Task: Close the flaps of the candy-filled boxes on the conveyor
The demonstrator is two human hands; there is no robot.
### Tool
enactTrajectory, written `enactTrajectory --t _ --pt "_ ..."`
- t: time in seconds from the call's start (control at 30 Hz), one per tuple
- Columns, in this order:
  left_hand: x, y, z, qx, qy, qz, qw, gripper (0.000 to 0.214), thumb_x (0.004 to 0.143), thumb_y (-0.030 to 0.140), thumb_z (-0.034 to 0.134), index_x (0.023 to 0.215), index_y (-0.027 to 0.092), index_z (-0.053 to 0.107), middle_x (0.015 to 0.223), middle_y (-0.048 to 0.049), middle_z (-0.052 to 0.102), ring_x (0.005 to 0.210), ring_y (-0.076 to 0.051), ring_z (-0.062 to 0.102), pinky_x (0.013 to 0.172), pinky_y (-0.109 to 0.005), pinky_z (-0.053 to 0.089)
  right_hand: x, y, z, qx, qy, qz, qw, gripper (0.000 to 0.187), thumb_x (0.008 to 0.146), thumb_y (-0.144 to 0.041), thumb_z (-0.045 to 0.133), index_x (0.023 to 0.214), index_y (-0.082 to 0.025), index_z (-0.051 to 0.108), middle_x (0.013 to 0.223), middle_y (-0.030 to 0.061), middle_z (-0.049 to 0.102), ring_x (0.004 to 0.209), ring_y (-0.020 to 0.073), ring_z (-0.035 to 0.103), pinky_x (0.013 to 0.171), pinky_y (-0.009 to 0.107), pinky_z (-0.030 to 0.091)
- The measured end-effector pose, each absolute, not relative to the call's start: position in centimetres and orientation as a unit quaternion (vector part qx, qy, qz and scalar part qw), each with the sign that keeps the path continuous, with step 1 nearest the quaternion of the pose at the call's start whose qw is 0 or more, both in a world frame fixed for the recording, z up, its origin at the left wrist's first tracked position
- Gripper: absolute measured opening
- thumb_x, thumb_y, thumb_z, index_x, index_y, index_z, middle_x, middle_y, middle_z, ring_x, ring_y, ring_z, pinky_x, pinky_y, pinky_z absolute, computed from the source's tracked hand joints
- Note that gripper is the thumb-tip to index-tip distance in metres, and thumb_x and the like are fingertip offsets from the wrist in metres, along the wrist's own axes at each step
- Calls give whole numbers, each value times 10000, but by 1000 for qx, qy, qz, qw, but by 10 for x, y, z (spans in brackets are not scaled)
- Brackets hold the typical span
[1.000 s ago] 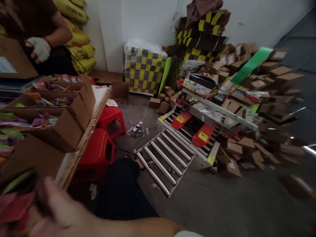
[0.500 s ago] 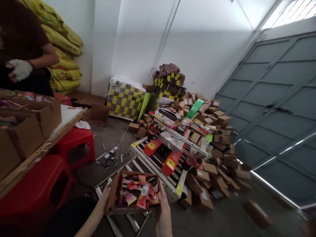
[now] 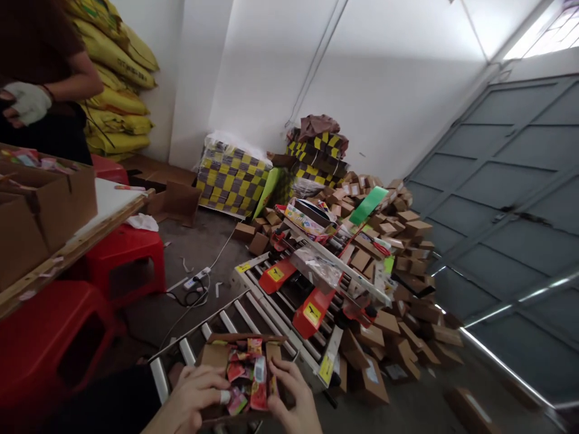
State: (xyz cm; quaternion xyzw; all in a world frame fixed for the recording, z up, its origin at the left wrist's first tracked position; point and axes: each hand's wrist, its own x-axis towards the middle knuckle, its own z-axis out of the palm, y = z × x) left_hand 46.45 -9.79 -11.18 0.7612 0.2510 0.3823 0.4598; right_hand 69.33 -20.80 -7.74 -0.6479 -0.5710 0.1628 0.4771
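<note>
An open cardboard box (image 3: pixel 215 355) sits low in the centre, over the roller conveyor. Small colourful snack packets (image 3: pixel 244 374), mostly red and pink, fill it. My left hand (image 3: pixel 196 392) reaches over the box's left side, fingers stretched across the flap and touching the packets' edge. One of its fingertips has a white wrap. At the right side, my right hand (image 3: pixel 292 392) grips the flap with bent fingers and thumb. Part of the box's near side lies behind my hands.
A roller conveyor (image 3: pixel 228 325) leads to a box-sealing machine (image 3: pixel 312 307) with orange parts. Small cartons (image 3: pixel 371 374) heap around it. Red stools (image 3: pixel 131 259) and a table (image 3: pixel 113 208) with filled boxes stand left. A co-worker's gloved hand (image 3: pixel 29 102) shows behind. A power strip (image 3: pixel 196 278) lies on the floor.
The box has gone down a little in view. Both hands have shifted from its outer sides to its top flaps, with the left hand now over the packets.
</note>
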Motion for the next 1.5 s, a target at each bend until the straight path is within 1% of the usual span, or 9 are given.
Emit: enactTrajectory --t 0.1,0.27,0.4,0.57,0.7,0.87,1.07,1.23,1.5 --pt "466 -92 -105 775 215 394 444 702 607 871 340 939 377 711 962 -58 712 994 -325 598 968 -498 381 690 -196 -68 -681 -541 179 460 367 726 -530 638 943 -251 735 962 92 644 938 260 623 798 345 509" --pt "471 -86 -112 740 328 397 432 367 819 536 496 1023 257 620 907 -73 680 893 -252 624 826 -385 487 683 -179 -69 -754 -489 123 421 228 701 -424 659 640 -206 683 754 39 596 741 200 586 658 282 460" --pt "479 -64 -113 722 390 450 352 603 733 444 596 1238 157 436 1237 -179 535 1161 -324 515 950 -488 436 678 -161 -64 -789 -474 68 386 207 658 -365 708 583 -199 608 721 23 600 746 209 572 674 288 436" --pt "482 -43 -111 766 293 343 458 667 720 309 560 1319 121 336 1347 -207 453 1253 -303 455 1045 -485 362 661 -166 -76 -769 -470 -18 432 291 738 -430 646 898 -188 660 908 95 647 873 273 600 779 384 473" --pt "480 -66 -121 756 333 394 402 621 745 312 561 1300 135 348 1314 -193 468 1257 -316 435 1047 -519 337 631 -181 -85 -719 -537 -22 441 398 868 -361 491 1217 -190 573 1191 130 614 1116 261 560 919 412 460" --pt "474 -102 -113 760 389 422 305 626 784 347 563 1306 95 326 1217 -210 493 1180 -333 469 980 -532 374 622 -173 -57 -737 -609 50 288 287 859 -296 471 968 -212 723 1034 87 704 1025 234 623 883 379 484" --pt "468 -105 -108 776 378 411 294 626 795 352 589 1304 112 317 1228 -195 485 1184 -321 456 980 -495 373 649 -134 -50 -739 -617 111 246 132 751 -278 632 675 -262 740 693 18 713 654 170 633 629 253 437" --pt "464 -103 -100 795 271 452 300 423 853 257 533 1240 183 381 1240 -128 523 1189 -238 476 992 -430 382 648 -127 -63 -730 -605 73 309 149 720 -239 635 587 -223 699 612 29 672 611 163 604 611 256 419" --pt "462 -99 -99 814 266 458 240 178 790 290 642 877 200 516 982 -51 650 963 -228 578 812 -384 441 627 -177 -78 -706 -491 -39 509 282 897 -352 453 712 -181 581 787 57 626 796 180 586 752 323 463"
